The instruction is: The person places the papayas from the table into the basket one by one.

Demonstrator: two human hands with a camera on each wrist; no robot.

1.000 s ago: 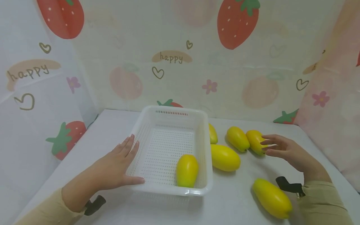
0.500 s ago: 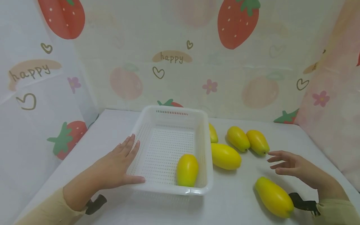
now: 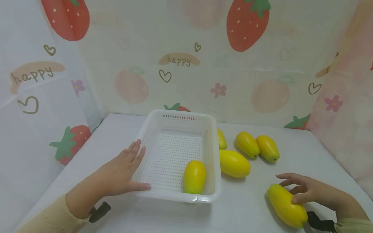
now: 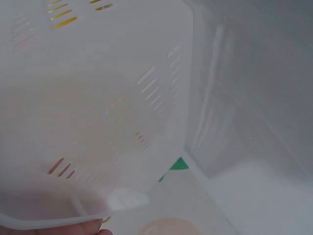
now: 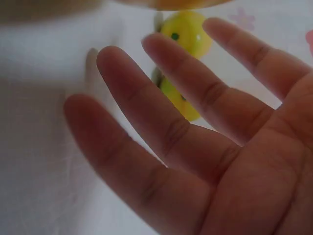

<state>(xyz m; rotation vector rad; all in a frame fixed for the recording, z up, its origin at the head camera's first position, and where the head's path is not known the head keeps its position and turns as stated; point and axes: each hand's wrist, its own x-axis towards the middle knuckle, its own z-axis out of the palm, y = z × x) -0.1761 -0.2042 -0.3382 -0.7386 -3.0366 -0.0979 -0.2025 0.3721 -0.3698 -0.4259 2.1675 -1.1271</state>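
The fruits [image 3: 234, 164] are bright yellow, some greenish at one end. The basket [image 3: 175, 196] is milky white, the desk [image 3: 244, 204] plain white, the sleeves [image 3: 55, 215] beige. Red strawberries [image 3: 248, 26], pink flowers [image 3: 218, 90] and brown heart outlines [image 3: 165, 76] dot the pale backdrop [image 3: 186, 94].

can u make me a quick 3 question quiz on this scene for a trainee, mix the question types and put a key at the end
1. True or false: exactly one yellow fruit lies inside the white basket.
2. Multiple choice: what is the left grip touching?
a) the patterned backdrop
b) the basket
c) a fruit
3. Count: in the head view, how many fruits show outside the basket, including the near fruit beside the right grip?

Key
1. True.
2. b
3. Five, including the mostly hidden fruit behind the basket's right wall.
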